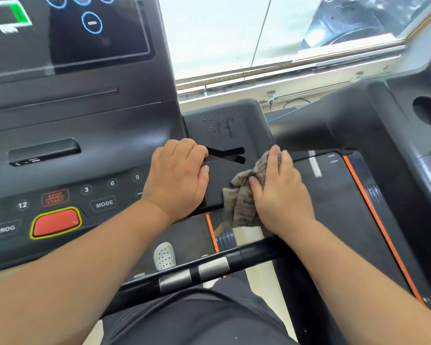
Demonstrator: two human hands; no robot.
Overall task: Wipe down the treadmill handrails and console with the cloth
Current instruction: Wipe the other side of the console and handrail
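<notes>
console [80, 125]: dark panel left of the x-shaped slot [224, 155], with a screen above and printed keys reading stop start, mode and prog.
second treadmill [383, 150]: right of the slot, black deck with an orange stripe down its side.
window [234, 33]: bright pane above and behind the slot.
handrail [184, 275]: black bar with two silver grip plates, below the slot and nearer the person, crossing on a slant.
side shelf [232, 130]: flat black wing of the console that holds the slot in its middle.
left hand [177, 180]: on the shelf at the slot's left end; fingers curled and pressed together, tips hooked at the slot's edge, thumb lying along the shelf.
right hand [281, 192]: just right of the slot, palm down on the cloth; fingers straight and pressed together, thumb against the bunched fabric.
cloth [241, 197]: grey-brown rag below and right of the slot, pinned to the shelf's right edge, its loose end hanging over the near edge.
red button [56, 221]: yellow-rimmed, well left of and below the slot.
shoe [163, 256]: white and perforated, below the slot on the belt.
droplets [217, 120]: wet beads on the shelf just above the slot.
</notes>
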